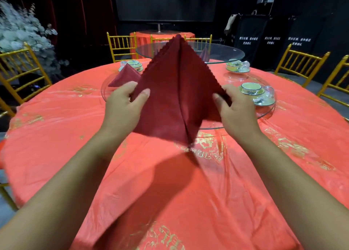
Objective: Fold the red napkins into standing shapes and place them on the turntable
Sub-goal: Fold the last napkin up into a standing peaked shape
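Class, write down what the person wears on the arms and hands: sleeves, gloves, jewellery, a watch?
Nothing shows. No sleeve is in view up to the picture's edge, and the left hand and right hand have no glove, ring, watch or bracelet.

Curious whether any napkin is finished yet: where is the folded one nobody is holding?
In the head view, the folded napkin sits on the left part of the glass turntable, just in front of a green teacup.
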{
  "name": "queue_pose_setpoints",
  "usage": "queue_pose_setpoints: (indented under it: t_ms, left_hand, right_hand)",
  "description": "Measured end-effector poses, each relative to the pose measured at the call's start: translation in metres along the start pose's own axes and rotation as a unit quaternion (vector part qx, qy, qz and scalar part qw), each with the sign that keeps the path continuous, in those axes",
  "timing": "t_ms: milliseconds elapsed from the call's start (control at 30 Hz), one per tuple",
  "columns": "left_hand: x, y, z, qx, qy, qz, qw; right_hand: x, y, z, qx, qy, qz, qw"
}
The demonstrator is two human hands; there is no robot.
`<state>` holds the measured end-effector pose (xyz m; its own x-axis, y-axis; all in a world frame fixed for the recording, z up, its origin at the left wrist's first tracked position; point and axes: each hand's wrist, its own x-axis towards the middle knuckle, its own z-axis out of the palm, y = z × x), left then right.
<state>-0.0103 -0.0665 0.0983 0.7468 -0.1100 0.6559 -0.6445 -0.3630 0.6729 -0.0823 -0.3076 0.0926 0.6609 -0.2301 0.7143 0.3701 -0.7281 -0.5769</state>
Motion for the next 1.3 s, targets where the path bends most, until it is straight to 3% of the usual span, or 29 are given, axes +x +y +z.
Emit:
queue_pose_setpoints:
  t_ms: [100,200,367,467,667,767,867,1100,1300]
  left_hand:
    - [-0.008,0.007,-0.001,-0.049,0.015,0.06,0.997]
    - [-0.039,-0.011,0.001,-0.037,-0.083,0.081,0.993]
    - [-0.099,-0.067,-0.002,0.067,-0.299,0.04,0.951]
    - [-0.114,-0.082,-0.008,0.072,-0.328,0.06,0.94]
    - [-0.113,-0.07,-0.005,0.024,-0.275,0.037,0.961]
    - [-0.106,-0.066,0.003,0.093,-0.239,0.006,0.967]
    - [-0.102,-0.066,0.011,0.187,-0.25,-0.041,0.949]
    - [-0.106,-0.069,0.018,0.276,-0.297,-0.093,0.909]
    - [-0.106,-0.068,0.019,0.277,-0.327,-0.069,0.901]
  right_hand:
    - [-0.001,-0.007,-0.006,0.043,-0.027,-0.031,0.998]
    - [-0.02,0.003,-0.006,0.028,-0.167,-0.035,0.985]
    - [-0.064,0.032,-0.015,-0.092,-0.427,-0.022,0.899]
    - [-0.08,0.039,-0.02,-0.116,-0.49,-0.004,0.864]
    - [-0.08,0.039,-0.018,-0.064,-0.459,0.059,0.884]
    - [-0.075,0.042,-0.014,-0.044,-0.423,0.127,0.896]
    - [-0.074,0.049,-0.009,-0.107,-0.39,0.179,0.897]
    - [-0.09,0.056,0.002,-0.262,-0.316,0.131,0.903]
    - [-0.101,0.059,0.006,-0.284,-0.283,0.1,0.911]
